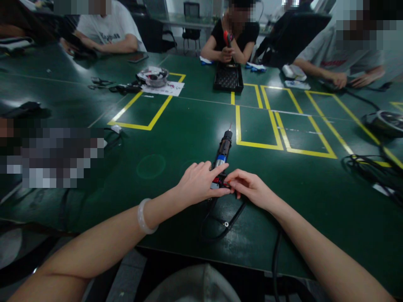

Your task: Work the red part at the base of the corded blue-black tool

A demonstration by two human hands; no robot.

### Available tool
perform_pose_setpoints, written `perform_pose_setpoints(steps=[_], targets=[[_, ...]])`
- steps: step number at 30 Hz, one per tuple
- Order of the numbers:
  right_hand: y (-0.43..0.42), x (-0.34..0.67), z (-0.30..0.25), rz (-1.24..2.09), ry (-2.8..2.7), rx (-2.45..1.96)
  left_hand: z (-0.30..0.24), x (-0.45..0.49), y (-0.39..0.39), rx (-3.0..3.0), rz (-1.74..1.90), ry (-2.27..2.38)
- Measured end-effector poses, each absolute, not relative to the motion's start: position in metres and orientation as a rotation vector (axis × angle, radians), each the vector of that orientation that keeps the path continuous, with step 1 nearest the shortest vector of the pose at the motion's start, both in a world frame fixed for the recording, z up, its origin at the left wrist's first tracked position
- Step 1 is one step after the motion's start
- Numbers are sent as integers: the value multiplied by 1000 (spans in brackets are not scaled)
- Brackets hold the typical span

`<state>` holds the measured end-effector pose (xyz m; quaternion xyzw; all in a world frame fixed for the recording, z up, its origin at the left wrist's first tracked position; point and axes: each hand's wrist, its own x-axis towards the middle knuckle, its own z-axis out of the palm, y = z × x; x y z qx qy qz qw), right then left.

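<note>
An electric screwdriver (pixel 223 152) lies on the green table (pixel 176 138), its bit pointing away from me and its black cable (pixel 220 218) looping back toward the near edge. My left hand (pixel 200 182) wears a pale bangle and rests on the tool's rear end, thumb and forefinger pinched around it. My right hand (pixel 250 188) meets it from the right, fingertips closed on the same red and black rear part. Both hands touch the tool where the cable joins.
Yellow tape rectangles (pixel 258 126) mark the table ahead. A black tray (pixel 228 78) sits before a person holding a red tool. A bowl on a paper sheet (pixel 154 77) stands far left. Coiled cables (pixel 371 167) and a round device (pixel 385 121) lie right. Other seated people ring the table.
</note>
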<state>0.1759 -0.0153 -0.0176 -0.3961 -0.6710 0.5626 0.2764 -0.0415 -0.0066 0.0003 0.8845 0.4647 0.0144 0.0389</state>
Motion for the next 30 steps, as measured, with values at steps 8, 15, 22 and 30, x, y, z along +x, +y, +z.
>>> perform_pose_setpoints(steps=[8, 15, 22, 30], targets=[[-16, 177, -12, 1110, -2147, -1116, 1, -42, -7, 2712, 30, 1435], [-16, 175, -13, 944, -2208, -1109, 2, -41, -8, 2724, 38, 1438], [-18, 172, -16, 1094, -2104, -1078, 2, -40, -7, 2714, 31, 1448], [-17, 175, -17, 1146, -2081, -1016, 4, -34, -7, 2676, 52, 1482]])
